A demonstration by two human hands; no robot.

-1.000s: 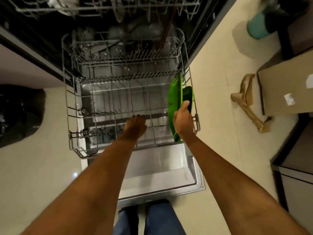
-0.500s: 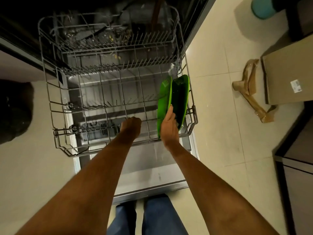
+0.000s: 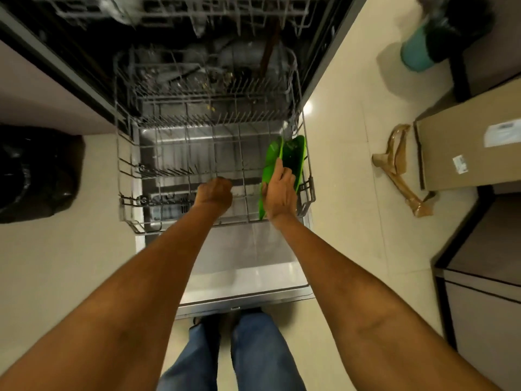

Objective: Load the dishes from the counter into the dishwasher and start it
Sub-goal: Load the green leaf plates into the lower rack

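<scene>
While I stand at the foot of the open door (image 3: 248,280), my jeans (image 3: 225,354) touch its near edge and both forearms reach out over it. Bare steel of the door shows between my feet and the rack (image 3: 124,176), with floor (image 3: 346,193) open on either side.

Rack pulled out over the door, front rail nearest me. My left hand (image 3: 214,193) sits at mid-rack near the front, fingers curled under in a fist; whether they grip a wire I cannot tell, since the knuckles hide them. My right hand (image 3: 279,193) is at the rack's right end, thumb and fingers wrapped on the near edge of a green plate (image 3: 269,165). That plate stands on edge, running front to back. A second green plate (image 3: 296,156) stands just beside it on the right, against the rack's right wall; the two look to touch at the far end. Rest of the rack bottom: bare tines in rows, left and centre free.

Further in, the tub is dark; dim shapes behind the rack, too blurred to name. Upper rack (image 3: 197,9) at the top edge.

Left of the rack, a black bag (image 3: 36,176) on the floor. Right side: cardboard box (image 3: 465,142) with crumpled brown tape (image 3: 400,167) beside it, teal cylinder (image 3: 414,55) beyond.
</scene>
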